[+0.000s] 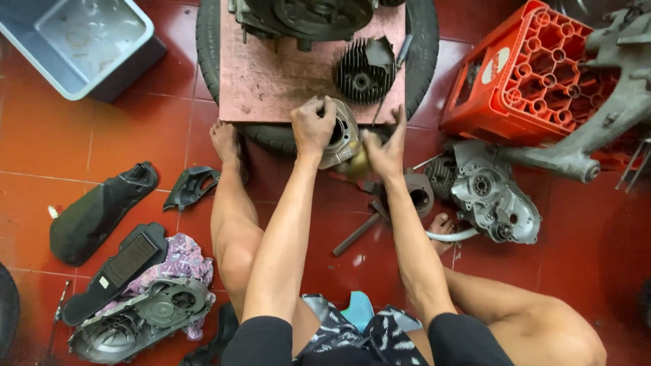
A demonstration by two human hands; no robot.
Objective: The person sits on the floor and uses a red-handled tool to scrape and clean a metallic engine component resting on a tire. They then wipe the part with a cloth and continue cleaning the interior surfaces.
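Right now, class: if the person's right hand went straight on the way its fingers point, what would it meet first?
The right hand points up-frame, so it would probably first meet the pink board lying on the tyre, then the black finned cylinder head; depth is unclear.

Cylinder (341, 133): grey metal engine part, round bore facing up and right, tilted, held at the near edge of the pink board (271, 81).
Yellowish piece (357, 163): small, touching the cylinder's underside.

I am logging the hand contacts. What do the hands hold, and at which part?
The left hand grips the grey metal engine cylinder over its top rim. The right hand presses a yellowish pad against its lower side.
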